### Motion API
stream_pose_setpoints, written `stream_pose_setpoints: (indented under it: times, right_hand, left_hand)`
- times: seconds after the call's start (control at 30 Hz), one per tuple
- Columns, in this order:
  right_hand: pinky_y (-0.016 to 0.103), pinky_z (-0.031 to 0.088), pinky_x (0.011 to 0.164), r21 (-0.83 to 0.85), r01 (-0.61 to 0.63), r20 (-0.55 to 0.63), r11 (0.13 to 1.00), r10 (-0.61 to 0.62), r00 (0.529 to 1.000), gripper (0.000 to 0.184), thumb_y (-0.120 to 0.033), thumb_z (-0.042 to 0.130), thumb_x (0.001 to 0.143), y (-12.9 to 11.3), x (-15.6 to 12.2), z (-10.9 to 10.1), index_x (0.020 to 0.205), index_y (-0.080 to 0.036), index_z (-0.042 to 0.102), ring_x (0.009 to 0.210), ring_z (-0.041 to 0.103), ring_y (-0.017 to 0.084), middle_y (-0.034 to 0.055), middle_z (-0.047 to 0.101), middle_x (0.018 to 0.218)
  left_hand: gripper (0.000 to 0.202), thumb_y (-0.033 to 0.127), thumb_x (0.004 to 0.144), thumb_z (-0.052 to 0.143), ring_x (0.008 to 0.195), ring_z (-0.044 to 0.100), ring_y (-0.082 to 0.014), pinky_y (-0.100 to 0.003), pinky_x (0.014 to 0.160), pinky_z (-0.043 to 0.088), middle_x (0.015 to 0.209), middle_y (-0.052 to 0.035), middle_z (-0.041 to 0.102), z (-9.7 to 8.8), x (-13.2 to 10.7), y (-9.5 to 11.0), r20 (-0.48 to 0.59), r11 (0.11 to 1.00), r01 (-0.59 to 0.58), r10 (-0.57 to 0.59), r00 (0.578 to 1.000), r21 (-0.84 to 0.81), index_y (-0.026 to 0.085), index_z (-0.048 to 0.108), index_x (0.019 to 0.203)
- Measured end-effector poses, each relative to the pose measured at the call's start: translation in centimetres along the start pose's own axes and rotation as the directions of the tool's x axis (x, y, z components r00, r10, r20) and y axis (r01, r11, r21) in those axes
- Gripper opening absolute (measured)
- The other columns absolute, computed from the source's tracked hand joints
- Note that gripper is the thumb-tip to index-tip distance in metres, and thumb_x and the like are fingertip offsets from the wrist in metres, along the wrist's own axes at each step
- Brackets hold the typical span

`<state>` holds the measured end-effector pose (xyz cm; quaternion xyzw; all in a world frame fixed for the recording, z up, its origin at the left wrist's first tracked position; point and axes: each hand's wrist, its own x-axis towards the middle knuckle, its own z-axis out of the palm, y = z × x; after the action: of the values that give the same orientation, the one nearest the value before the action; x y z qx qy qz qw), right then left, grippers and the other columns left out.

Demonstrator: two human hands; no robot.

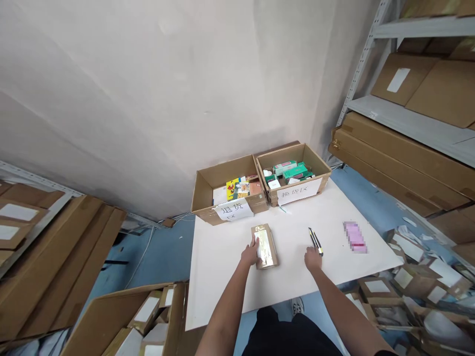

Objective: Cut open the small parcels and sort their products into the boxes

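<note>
My left hand [250, 252] is closed on the left edge of a small cardboard box [269, 242], with a finger or thumb lying over its top. The box lies on the white table and has a pale label and shiny tape on its upper face. Near the middle right, my right hand [312, 259] is curled at the lower end of a black and yellow utility knife [315, 240]. The knife points away from me, and its grip is partly hidden by the hand.
Two open cartons with handwritten paper signs stand at the back of the table [218, 282]: the left carton [205, 192] holds colourful books or packs, the right carton [315, 160] green and white boxes. A pixelated pink item [355, 237] lies at right. Parcels and shelves flank the table.
</note>
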<state>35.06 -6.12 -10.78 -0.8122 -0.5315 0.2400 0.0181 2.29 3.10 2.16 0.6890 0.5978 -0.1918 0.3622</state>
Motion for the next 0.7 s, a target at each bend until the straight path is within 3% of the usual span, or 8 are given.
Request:
stream_pose_setpoints:
  times: [0.07, 0.17, 0.23, 0.43, 0.53, 0.63, 0.7]
  right_hand:
    - [0.052, 0.048, 0.106, 0.041, -0.008, -0.126, 0.999, 0.013, 0.992, 0.046, -0.018, 0.048, 0.089, 0.8, 0.2, -0.1, 0.128, -0.027, 0.070, 0.139, 0.052, 0.037, 0.0192, 0.064, 0.135]
    - [0.057, 0.051, 0.101, 0.091, -0.099, -0.266, 0.991, 0.120, 0.956, 0.052, -0.021, 0.049, 0.087, 2.2, 1.1, -0.6, 0.136, -0.028, 0.066, 0.134, 0.054, 0.041, 0.0217, 0.060, 0.139]
    - [0.056, 0.052, 0.097, 0.109, -0.144, -0.242, 0.984, 0.167, 0.956, 0.054, -0.023, 0.051, 0.086, 3.1, 1.7, -0.7, 0.138, -0.028, 0.064, 0.133, 0.056, 0.042, 0.0234, 0.060, 0.138]
    - [0.050, 0.054, 0.093, 0.126, -0.142, -0.100, 0.982, 0.155, 0.983, 0.061, -0.014, 0.055, 0.078, 3.8, 2.2, -1.3, 0.136, -0.026, 0.063, 0.122, 0.066, 0.037, 0.0229, 0.069, 0.122]
    - [0.048, 0.056, 0.092, 0.289, -0.167, -0.034, 0.943, 0.185, 0.982, 0.066, -0.016, 0.061, 0.071, 2.6, 2.2, -2.3, 0.137, -0.022, 0.060, 0.112, 0.072, 0.037, 0.0191, 0.073, 0.112]
    - [0.046, 0.061, 0.082, 0.606, -0.179, 0.152, 0.775, 0.108, 0.982, 0.050, -0.024, 0.063, 0.069, 0.2, 1.2, -3.3, 0.119, -0.024, 0.064, 0.093, 0.077, 0.034, 0.0068, 0.075, 0.084]
    - [0.044, 0.062, 0.076, 0.819, -0.192, 0.238, 0.541, -0.017, 0.971, 0.041, -0.027, 0.064, 0.069, -1.9, 0.1, -4.0, 0.110, -0.023, 0.062, 0.085, 0.078, 0.031, 0.0045, 0.074, 0.079]
  left_hand:
    - [0.124, 0.036, 0.070, 0.079, 0.158, 0.025, -0.0447, -0.052, 0.113, 0.047, 0.177, -0.0038, -0.014, 0.1, 0.1, 0.0, -0.011, 1.000, -0.003, 0.003, 1.000, -0.010, 0.035, 0.006, 0.170]
    - [0.125, 0.037, 0.067, 0.081, 0.157, 0.027, -0.0460, -0.054, 0.114, 0.046, 0.178, -0.0035, -0.011, 0.2, 0.1, -0.1, -0.022, 0.999, -0.007, 0.007, 1.000, -0.035, 0.035, 0.010, 0.170]
    - [0.127, 0.041, 0.063, 0.084, 0.157, 0.027, -0.0473, -0.056, 0.114, 0.046, 0.178, -0.0032, -0.010, 0.2, 0.1, -0.1, -0.030, 0.998, -0.010, 0.008, 1.000, -0.067, 0.037, 0.015, 0.169]
    - [0.124, 0.041, 0.062, 0.085, 0.154, 0.033, -0.0471, -0.055, 0.113, 0.047, 0.179, -0.0025, -0.007, 0.2, -0.3, 0.4, -0.055, 0.998, -0.002, -0.002, 0.998, -0.063, 0.039, 0.019, 0.168]
    - [0.126, 0.041, 0.062, 0.086, 0.152, 0.036, -0.0478, -0.055, 0.110, 0.048, 0.179, -0.0035, -0.004, 0.2, -0.7, 0.9, -0.075, 0.999, 0.011, -0.014, 0.997, -0.043, 0.039, 0.017, 0.168]
    - [0.126, 0.043, 0.063, 0.087, 0.155, 0.029, -0.0483, -0.057, 0.113, 0.045, 0.179, -0.0037, 0.002, 0.6, -1.0, 1.5, -0.117, 0.999, 0.028, -0.032, 0.993, -0.036, 0.038, 0.018, 0.168]
    - [0.122, 0.045, 0.067, 0.086, 0.157, 0.023, -0.0473, -0.057, 0.115, 0.043, 0.179, -0.0041, 0.005, 1.2, -1.3, 2.0, -0.150, 0.999, 0.037, -0.040, 0.988, -0.020, 0.037, 0.018, 0.168]
